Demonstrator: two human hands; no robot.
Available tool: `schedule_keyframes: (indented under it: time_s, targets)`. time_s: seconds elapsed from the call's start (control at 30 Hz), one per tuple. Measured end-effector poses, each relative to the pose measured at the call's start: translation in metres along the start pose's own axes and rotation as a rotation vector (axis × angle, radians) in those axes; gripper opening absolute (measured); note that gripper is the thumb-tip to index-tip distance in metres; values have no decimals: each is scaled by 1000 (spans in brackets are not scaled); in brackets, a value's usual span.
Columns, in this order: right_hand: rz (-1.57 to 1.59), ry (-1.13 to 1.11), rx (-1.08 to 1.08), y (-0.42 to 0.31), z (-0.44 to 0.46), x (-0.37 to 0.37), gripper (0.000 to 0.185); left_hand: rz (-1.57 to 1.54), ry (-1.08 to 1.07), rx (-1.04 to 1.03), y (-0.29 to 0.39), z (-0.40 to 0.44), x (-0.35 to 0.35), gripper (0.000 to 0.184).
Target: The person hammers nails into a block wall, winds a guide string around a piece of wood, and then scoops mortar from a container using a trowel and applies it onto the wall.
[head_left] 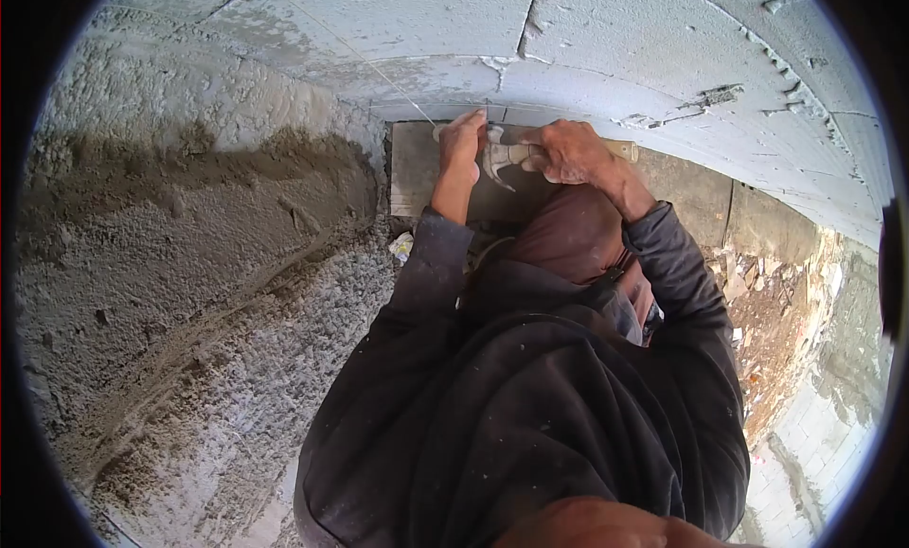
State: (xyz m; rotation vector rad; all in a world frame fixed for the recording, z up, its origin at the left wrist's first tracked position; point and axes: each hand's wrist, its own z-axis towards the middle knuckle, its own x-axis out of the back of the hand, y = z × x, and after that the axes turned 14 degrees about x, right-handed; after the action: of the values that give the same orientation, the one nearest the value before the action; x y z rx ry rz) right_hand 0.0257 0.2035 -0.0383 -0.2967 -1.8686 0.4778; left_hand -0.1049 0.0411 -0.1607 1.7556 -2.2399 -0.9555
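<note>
My right hand (576, 153) is wrapped round a claw hammer (507, 156), close behind its head. The pale end of the handle pokes out to the right of my fist, and the curved claw points down towards me. Just left of the hammer head, my left hand (461, 143) is closed in a pinch against the foot of the block wall (417, 37). Whatever lies between those fingertips is too small or hidden to name. A thin taut string (379, 72) slants down across the wall and ends by my left hand.
A grey board-like surface (412, 174) lies below my hands along the wall's base. On the left rises a rough, partly damp mortar-coated wall (208, 207). Rubble (772, 307) covers the ground at right, and a small crumpled wrapper (401, 246) lies left of my knee.
</note>
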Motion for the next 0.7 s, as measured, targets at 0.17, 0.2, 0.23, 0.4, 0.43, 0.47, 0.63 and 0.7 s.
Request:
schedule_keyframes:
  time_s: [0.17,0.2,0.23,0.4,0.43,0.47,0.63,0.7]
  targets:
    - [97,3,91,-7,-11,14,42,184,153,-542,-10,-75,-3,23]
    - [126,-20,101,-5,-9,15,42,188,153,-537,2,-88,-10,23]
    - [133,-22,98,3,-3,7,42,173,232,-653,21,-107,-20,22]
    - [39,91,168,31,15,-14,38,-41,94,-837,105,-157,-61,17]
    - [51,68,203,32,17,-15,36,-114,19,-832,117,-161,-69,16]
    - [55,66,202,35,17,-15,36,-188,-56,-824,125,-161,-73,16]
    - [-89,41,6,8,23,13,42,-226,-54,-853,128,-150,-81,14]
    - [-91,-99,-6,9,25,11,40,-249,-44,-873,127,-149,-84,13]
